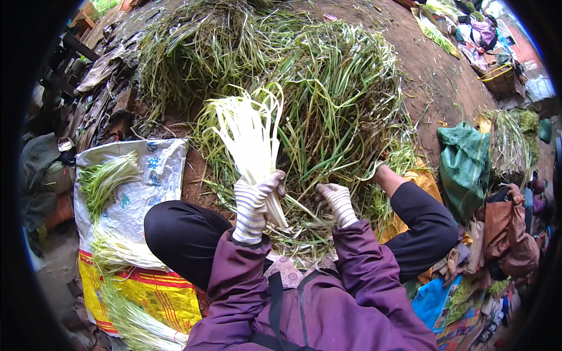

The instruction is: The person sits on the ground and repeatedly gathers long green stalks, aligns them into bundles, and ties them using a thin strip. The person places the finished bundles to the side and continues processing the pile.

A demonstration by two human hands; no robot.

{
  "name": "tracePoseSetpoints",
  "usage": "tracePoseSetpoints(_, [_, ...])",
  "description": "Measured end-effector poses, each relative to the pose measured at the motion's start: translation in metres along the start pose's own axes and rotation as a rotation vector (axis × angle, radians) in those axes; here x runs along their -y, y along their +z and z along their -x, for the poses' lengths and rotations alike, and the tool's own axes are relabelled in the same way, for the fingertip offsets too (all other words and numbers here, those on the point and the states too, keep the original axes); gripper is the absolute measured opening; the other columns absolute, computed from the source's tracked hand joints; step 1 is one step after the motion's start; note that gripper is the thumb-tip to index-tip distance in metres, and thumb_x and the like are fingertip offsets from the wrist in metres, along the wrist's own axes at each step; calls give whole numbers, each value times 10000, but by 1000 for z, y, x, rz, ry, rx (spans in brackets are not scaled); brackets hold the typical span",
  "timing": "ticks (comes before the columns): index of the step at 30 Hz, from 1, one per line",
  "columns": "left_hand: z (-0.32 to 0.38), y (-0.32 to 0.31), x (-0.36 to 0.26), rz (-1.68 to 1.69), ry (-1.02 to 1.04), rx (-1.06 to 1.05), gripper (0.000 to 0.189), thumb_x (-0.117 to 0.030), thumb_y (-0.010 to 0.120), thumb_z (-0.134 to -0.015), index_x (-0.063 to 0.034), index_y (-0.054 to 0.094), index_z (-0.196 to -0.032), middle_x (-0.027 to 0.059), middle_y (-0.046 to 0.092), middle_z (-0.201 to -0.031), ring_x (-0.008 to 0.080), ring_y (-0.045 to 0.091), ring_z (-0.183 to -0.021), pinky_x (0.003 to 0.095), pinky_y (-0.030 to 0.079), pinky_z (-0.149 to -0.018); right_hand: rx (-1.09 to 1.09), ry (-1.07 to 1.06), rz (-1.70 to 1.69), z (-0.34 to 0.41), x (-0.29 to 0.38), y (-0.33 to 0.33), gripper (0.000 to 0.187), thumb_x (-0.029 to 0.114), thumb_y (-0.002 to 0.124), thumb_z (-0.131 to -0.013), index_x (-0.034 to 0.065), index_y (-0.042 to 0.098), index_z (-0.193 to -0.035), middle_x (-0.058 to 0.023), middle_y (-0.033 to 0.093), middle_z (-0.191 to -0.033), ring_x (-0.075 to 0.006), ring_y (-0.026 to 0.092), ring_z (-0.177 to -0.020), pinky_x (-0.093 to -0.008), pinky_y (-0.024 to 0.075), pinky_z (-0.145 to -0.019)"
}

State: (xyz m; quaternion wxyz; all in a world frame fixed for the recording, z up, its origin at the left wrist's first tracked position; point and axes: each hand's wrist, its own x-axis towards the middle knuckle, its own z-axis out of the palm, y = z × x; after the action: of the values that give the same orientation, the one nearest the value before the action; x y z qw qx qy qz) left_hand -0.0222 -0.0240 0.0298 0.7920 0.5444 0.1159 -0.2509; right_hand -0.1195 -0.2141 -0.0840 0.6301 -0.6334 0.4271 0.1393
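My left hand [257, 204], in a striped knit glove, is closed around a bundle of long white stalks [252, 140] with pale yellow-green tips. The tips point up and away from me, while the cut ends hang below my fist. To its right, my right hand [336, 199], gloved the same way, has curled fingers at the near edge of a large heap of green leafy stalks [338, 101]. A thin pale stalk lies between the hands; whether my right fingers hold it is unclear. Loose trimmings [303, 237] lie below my hands.
On the left, a white woven sack [162, 175] and a yellow-red one [153, 298] bear bunches of pale stalks [145, 320]. My bent legs flank my hands. A green sack [463, 166] stands at the right, near a person in an orange-brown top [511, 232].
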Motion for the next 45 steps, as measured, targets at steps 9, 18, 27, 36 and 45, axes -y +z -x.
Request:
tracePoseSetpoints(9, [-14,2,44,-69,-21,9,171,-57,735,-787,18,635,-905,41,627,-686,119,581,-528,232,485,-484,-106,-201,-156,7,12,31,218,242,703,-849,46,639,-778,-10,609,-644,-71,504,-480,-228,397,-443])
tracePoseSetpoints(18, [-18,6,48,-219,-161,189,215,5,726,-758,21,644,-957,52,648,-721,101,571,-545,228,466,-492,297,-221,101,62,41,19,251,249,672,-861,11,680,-937,21,604,-665,-48,497,-565,-226,406,-513])
tracePoseSetpoints(27, [-18,7,55,27,-153,196,152,-47,713,-802,18,645,-922,49,653,-755,114,581,-547,211,477,-498,203,-330,-385,68,41,16,123,132,660,-869,9,655,-866,-4,636,-701,-49,537,-571,-202,430,-527])
tracePoseSetpoints(36, [-9,3,36,140,-22,65,173,-12,695,-793,33,620,-943,78,643,-722,145,578,-511,245,487,-451,-386,-134,715,1,5,-8,376,410,611,-806,83,675,-980,-152,684,-916,-317,654,-823,-394,498,-775])
tracePoseSetpoints(45, [1,-22,-5,328,56,55,217,-76,654,-859,34,577,-1029,69,619,-820,123,564,-609,243,497,-545,-590,110,907,-4,-10,-84,390,353,632,-809,88,629,-1095,-175,663,-986,-340,634,-926,-433,500,-798])
